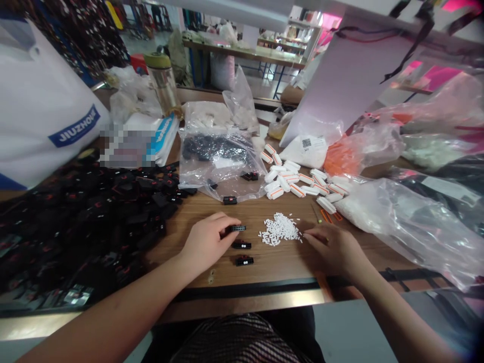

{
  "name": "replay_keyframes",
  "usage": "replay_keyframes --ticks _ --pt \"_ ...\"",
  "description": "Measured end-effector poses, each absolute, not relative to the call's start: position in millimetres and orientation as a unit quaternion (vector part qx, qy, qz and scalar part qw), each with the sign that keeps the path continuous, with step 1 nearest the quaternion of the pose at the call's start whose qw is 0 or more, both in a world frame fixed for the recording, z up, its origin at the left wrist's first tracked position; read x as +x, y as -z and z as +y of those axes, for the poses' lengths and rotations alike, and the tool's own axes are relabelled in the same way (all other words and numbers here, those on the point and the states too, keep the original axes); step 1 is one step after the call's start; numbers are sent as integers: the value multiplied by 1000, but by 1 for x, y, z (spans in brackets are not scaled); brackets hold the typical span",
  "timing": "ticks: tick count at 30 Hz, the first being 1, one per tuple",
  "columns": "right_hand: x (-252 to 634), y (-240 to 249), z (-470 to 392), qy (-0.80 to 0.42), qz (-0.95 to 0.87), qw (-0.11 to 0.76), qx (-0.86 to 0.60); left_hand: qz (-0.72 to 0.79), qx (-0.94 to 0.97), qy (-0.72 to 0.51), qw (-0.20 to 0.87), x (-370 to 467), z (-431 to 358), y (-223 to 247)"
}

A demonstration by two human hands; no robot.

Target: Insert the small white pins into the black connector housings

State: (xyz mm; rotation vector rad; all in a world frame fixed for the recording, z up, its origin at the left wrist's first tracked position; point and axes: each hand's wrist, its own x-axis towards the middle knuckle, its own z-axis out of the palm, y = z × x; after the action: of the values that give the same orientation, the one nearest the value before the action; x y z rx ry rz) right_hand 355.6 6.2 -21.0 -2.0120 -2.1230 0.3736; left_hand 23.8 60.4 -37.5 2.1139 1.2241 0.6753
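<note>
Between thumb and fingers, my left hand (pixel 207 240) grips a small black connector housing (pixel 238 228) whose face shows rows of holes. Two similar black connectors, a nearer one (pixel 244 261) and a middle one (pixel 242 245), lie just below it, each with white dots on its face. To the right is a heap of tiny white pegs (pixel 280 229). At the heap's right edge, my right hand (pixel 335 247) has its thumb and forefinger pinched together near the tabletop. Whatever is between those fingertips is too small to make out. Another black connector (pixel 230 200) lies farther back.
A big pile of black connectors (pixel 124 212) covers the left side. Behind are a clear bag of black parts (pixel 221 151), white pieces with orange strips (pixel 291 179) and a bottle (pixel 162 83). Plastic bags (pixel 412 217) crowd the right. The table's front edge (pixel 249 302) runs close to me.
</note>
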Motion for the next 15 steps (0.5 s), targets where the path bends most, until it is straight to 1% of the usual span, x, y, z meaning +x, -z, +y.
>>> replay_keyframes --ticks 3,5,7,9,11,13,15 --pt "352 25 -1 -80 -711 93 -693 455 796 -261 302 24 60 37" --pt "347 23 0 -95 -697 108 -703 454 796 -264 301 24 60 37" --pt "335 17 6 -123 -689 152 -698 454 797 -262 301 25 60 38" --pt "313 9 15 -157 -701 216 -662 455 797 -257 303 25 60 38" --pt "285 1 25 -204 -739 267 -585 461 795 -250 304 25 59 38" --pt "256 -3 34 -230 -771 290 -518 466 794 -246 303 24 59 38" --pt "235 -1 42 -247 -792 288 -478 467 795 -244 302 24 59 37"
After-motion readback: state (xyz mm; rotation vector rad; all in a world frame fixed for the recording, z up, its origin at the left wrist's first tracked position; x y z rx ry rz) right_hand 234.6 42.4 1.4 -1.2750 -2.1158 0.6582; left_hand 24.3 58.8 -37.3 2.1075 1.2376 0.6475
